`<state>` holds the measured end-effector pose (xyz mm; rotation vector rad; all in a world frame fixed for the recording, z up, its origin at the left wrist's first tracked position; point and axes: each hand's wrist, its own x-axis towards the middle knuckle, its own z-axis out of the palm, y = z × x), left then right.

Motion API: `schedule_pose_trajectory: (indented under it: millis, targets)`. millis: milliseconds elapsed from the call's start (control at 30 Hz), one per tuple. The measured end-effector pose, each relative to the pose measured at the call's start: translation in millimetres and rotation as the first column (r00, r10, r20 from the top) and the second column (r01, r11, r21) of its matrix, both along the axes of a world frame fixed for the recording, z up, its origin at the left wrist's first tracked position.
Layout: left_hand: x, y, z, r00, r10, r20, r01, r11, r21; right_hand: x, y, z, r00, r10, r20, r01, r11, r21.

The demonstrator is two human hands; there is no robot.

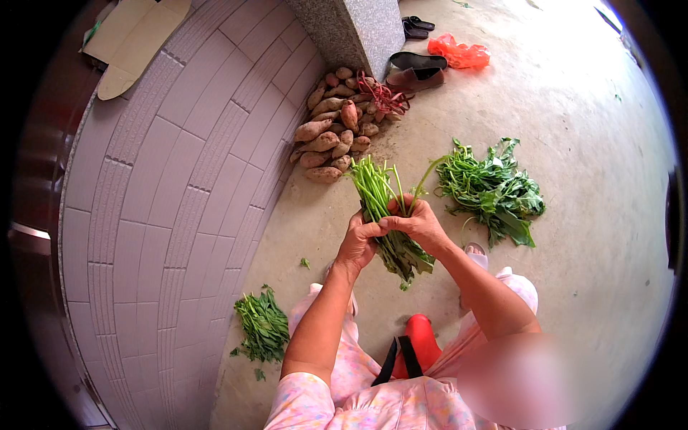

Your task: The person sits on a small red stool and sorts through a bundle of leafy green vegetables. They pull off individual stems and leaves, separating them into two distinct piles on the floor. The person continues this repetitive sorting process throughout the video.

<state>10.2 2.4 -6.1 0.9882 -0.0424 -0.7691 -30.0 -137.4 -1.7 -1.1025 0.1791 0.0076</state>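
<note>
My left hand (pixel 361 239) is closed around a bunch of leafy green stems (pixel 376 188), whose cut ends point away from me and whose dark leaves hang toward my feet. With its fingers and thumb, my right hand (pixel 416 221) grips a few stems at the bunch's right side. One longer stem (pixel 428 180) sticks out separately above that hand. To the right on the concrete floor lies a loose heap of leafy greens (pixel 492 188). A smaller pile of greens (pixel 262 325) rests by the tiled wall, left of my leg.
Sweet potatoes (pixel 328 131) are heaped against the tiled wall (pixel 161 204) and stone pillar (pixel 355 32), with red strapping (pixel 386 98) on top. Dark shoes (pixel 416 78) and a red plastic bag (pixel 459 52) lie beyond. A red seat (pixel 418 344) with black straps is between my legs.
</note>
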Motion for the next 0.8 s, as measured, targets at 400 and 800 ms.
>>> schedule_pose_trajectory:
  millis: [400,800]
  targets:
    - [-2,-1,-3,0.998,0.058,0.004,-0.058,0.997,0.055,-1,-7,2,0.993,0.081,-0.085,-0.086,0.995,-0.056]
    - [-5,-7,9,0.996,0.087,0.02,-0.087,0.995,0.046,-1,-13,2,0.995,0.035,-0.09,-0.032,0.999,0.033]
